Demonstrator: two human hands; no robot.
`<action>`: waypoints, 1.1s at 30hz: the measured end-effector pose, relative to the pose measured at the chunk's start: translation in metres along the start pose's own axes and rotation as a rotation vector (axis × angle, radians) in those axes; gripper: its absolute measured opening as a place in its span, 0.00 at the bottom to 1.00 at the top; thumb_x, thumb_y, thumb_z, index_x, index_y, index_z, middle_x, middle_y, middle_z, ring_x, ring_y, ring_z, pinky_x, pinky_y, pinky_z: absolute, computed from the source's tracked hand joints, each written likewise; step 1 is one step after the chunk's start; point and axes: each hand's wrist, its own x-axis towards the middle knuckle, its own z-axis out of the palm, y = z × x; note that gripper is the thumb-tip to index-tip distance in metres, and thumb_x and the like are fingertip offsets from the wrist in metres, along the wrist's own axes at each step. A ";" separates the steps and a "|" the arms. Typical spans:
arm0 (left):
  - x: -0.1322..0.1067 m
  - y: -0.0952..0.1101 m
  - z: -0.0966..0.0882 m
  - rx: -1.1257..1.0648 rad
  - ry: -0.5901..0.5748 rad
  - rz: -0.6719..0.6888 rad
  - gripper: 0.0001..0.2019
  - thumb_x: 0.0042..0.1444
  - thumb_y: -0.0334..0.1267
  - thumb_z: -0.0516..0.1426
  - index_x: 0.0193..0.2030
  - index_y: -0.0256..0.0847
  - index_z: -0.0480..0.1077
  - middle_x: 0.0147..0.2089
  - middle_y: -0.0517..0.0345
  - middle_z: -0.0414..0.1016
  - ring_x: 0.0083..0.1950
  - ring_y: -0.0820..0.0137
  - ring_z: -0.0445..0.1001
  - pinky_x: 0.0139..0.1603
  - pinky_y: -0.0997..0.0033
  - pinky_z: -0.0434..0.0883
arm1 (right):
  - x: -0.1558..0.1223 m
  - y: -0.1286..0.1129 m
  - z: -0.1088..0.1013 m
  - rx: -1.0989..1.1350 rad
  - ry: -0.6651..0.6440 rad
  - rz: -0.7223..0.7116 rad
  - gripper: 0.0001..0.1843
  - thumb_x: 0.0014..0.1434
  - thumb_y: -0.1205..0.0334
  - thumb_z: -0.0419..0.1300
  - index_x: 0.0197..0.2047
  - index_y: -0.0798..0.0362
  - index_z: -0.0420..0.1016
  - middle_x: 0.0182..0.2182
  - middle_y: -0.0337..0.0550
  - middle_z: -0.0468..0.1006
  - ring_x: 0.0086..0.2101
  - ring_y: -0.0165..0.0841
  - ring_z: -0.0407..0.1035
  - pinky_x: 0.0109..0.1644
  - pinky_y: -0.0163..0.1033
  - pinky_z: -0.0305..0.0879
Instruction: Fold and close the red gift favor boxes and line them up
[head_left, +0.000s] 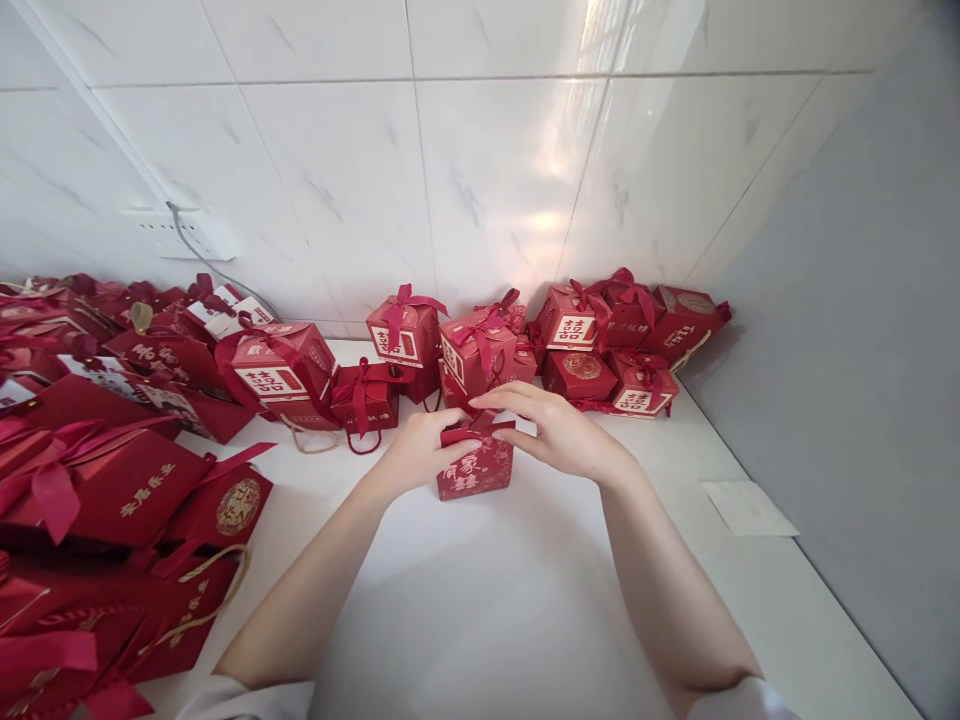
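A small red gift box (478, 470) with pale lettering stands on the white table (495, 600) in front of me. My left hand (424, 450) is curled against the box's upper left side, fingers pinched on its top flap. My right hand (555, 430) reaches over the top from the right, its fingers pressed down on the flaps. The top of the box is mostly hidden under both hands.
Several finished red boxes with ribbon bows (480, 345) line the tiled wall, with another cluster (626, 340) at the back right. Flat red gift bags (112, 480) are heaped on the left. A white paper slip (746, 508) lies near the grey right wall.
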 end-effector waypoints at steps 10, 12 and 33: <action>0.001 0.000 -0.001 0.074 -0.048 0.008 0.14 0.58 0.48 0.55 0.37 0.39 0.74 0.31 0.61 0.74 0.32 0.69 0.68 0.33 0.72 0.62 | -0.003 0.010 -0.008 -0.041 -0.037 0.079 0.10 0.63 0.68 0.57 0.44 0.47 0.76 0.41 0.40 0.79 0.40 0.37 0.73 0.43 0.41 0.68; 0.001 0.000 -0.002 0.066 -0.048 0.004 0.15 0.58 0.48 0.55 0.38 0.39 0.75 0.32 0.61 0.75 0.32 0.68 0.68 0.34 0.72 0.62 | -0.004 0.011 -0.009 -0.024 -0.052 0.089 0.09 0.63 0.68 0.57 0.43 0.47 0.76 0.40 0.39 0.80 0.40 0.36 0.74 0.43 0.41 0.68; 0.005 0.000 -0.003 -0.094 -0.062 -0.007 0.18 0.64 0.49 0.49 0.42 0.39 0.74 0.35 0.60 0.74 0.35 0.71 0.68 0.37 0.74 0.62 | -0.001 0.006 -0.005 -0.019 -0.020 0.110 0.08 0.64 0.69 0.55 0.41 0.48 0.74 0.38 0.37 0.79 0.37 0.33 0.73 0.39 0.36 0.65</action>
